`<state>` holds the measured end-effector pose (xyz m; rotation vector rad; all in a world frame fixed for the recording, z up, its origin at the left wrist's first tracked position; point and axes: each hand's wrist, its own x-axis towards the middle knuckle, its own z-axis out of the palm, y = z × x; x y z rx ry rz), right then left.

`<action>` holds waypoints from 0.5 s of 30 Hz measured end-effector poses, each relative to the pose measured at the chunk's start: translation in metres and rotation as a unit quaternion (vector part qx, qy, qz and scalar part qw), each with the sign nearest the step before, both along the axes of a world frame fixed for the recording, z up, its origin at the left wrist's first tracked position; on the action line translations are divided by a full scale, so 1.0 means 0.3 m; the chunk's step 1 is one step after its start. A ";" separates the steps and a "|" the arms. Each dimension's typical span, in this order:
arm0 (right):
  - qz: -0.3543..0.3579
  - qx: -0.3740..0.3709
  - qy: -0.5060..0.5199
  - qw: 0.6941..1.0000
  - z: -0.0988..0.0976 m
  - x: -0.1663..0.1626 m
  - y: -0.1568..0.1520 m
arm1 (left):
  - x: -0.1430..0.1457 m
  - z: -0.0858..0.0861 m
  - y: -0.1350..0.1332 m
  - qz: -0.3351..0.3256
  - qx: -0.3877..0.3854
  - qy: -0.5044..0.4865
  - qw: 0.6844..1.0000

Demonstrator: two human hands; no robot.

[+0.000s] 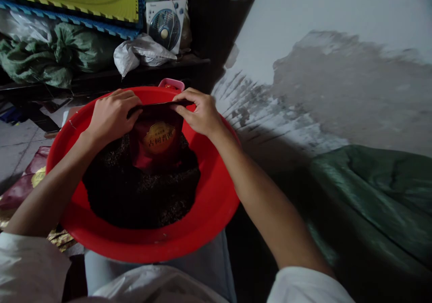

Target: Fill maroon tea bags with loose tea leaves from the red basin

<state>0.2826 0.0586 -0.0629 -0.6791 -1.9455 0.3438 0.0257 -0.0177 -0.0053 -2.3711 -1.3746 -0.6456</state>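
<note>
Left hand [114, 115], right hand [202, 112]: fingers pinched top edge of maroon pouch [158, 153] over red basin [158, 245]. Edge-handling apparently underway; next move likely needed even grip.

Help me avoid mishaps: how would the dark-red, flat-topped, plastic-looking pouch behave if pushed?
The dark-red pouch probably flexes: its top is a thin edge pinched by left hand and right hand. Loose dark granules seem to lie under its base, so a push might tip it.
</note>
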 end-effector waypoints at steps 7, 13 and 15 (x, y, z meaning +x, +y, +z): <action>0.014 0.005 -0.006 1.000 0.005 0.001 -0.007 | 0.009 -0.012 0.001 -0.013 0.005 0.003 1.000; 0.006 0.001 -0.012 1.000 0.004 -0.005 -0.006 | 0.019 -0.020 -0.001 -0.012 0.018 0.002 1.000; 0.010 0.003 -0.013 1.000 0.005 -0.006 -0.008 | 0.023 -0.022 -0.002 -0.015 0.022 0.004 1.000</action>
